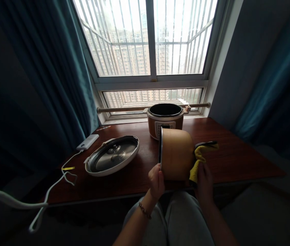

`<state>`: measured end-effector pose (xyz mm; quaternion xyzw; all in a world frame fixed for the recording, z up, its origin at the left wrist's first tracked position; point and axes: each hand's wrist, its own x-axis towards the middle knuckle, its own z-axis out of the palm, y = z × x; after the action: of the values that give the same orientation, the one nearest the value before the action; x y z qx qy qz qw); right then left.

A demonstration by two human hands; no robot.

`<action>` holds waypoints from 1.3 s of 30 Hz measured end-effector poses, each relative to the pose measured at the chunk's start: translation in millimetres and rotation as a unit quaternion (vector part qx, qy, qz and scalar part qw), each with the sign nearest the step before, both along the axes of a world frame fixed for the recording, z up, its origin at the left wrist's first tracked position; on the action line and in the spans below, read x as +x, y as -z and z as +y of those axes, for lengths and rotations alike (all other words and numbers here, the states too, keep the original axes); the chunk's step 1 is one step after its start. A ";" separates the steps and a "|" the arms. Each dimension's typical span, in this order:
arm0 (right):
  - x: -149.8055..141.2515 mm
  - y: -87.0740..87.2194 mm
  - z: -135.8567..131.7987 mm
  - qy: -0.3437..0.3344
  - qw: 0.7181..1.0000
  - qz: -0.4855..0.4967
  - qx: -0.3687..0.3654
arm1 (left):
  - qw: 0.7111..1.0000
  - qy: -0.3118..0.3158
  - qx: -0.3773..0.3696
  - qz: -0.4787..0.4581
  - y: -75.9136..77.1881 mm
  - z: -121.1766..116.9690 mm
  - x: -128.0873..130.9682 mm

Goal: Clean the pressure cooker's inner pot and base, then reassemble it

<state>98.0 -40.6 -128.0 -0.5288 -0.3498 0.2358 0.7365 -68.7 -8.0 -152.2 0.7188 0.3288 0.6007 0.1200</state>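
A gold-coloured inner pot lies tipped on its side over the table's front edge, its mouth facing left. My left hand grips the pot's rim at the lower left. In my right hand is a yellow cloth with a dark side, held against the pot's base at the right. Behind the pot stands the brown and silver cooker body, open at the top, its control panel partly hidden by the pot. To the left, the detached lid rests with its metal inner face up.
The dark red wooden table stands against a barred window. On its left side are a white power strip, a white cable hanging over the edge, and a yellow tag. Blue curtains hang at both sides.
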 end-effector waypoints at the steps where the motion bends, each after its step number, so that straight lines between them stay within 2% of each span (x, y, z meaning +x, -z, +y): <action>1: 0.1 -0.8 -1.0 0.011 0.999 -0.040 -0.004 | 1.000 -0.002 -0.004 -0.001 0.1 -1.2 0.6; 4: -1.8 -6.6 -0.9 0.066 0.978 -0.196 0.008 | 1.000 0.001 -0.014 0.018 -1.7 -6.7 0.9; 7: -10.5 -19.1 4.1 0.103 0.926 -0.358 0.056 | 0.999 0.014 -0.020 0.048 -5.8 -13.3 -1.4; 9: -21.7 -31.2 8.4 0.099 0.891 -0.436 0.079 | 0.998 0.020 -0.019 0.059 -8.2 -17.5 -3.5; 13: -50.8 -56.8 13.3 0.055 0.841 -0.530 0.094 | 0.998 0.024 -0.019 0.061 -9.5 -23.5 -7.8; 16: -62.9 -68.2 14.7 0.044 0.827 -0.552 0.098 | 0.998 0.030 -0.029 0.053 -8.5 -26.1 -11.1; 19: -56.3 -71.2 18.5 0.058 0.832 -0.545 0.091 | 0.997 0.039 -0.031 0.057 -6.9 -28.8 -13.0; 23: -28.4 -71.2 29.0 0.104 0.867 -0.484 0.055 | 0.997 0.040 -0.018 0.067 -2.0 -33.0 -12.4; 28: -2.7 -67.5 33.9 0.109 0.904 -0.411 0.038 | 0.993 0.045 -0.017 0.105 5.1 -36.4 -15.6; 34: -5.7 -52.5 20.2 0.114 0.909 -0.398 0.050 | 0.979 0.035 0.007 0.202 4.1 -37.7 -34.7; 39: -8.8 -44.5 10.3 0.121 0.908 -0.396 0.066 | 0.955 0.105 -0.021 0.277 -12.9 -36.1 -48.1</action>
<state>89.3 -30.3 -83.4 -0.5674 -0.5611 -0.1072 0.5930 -116.8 -44.1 -139.3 0.8849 0.2842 0.3548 0.1015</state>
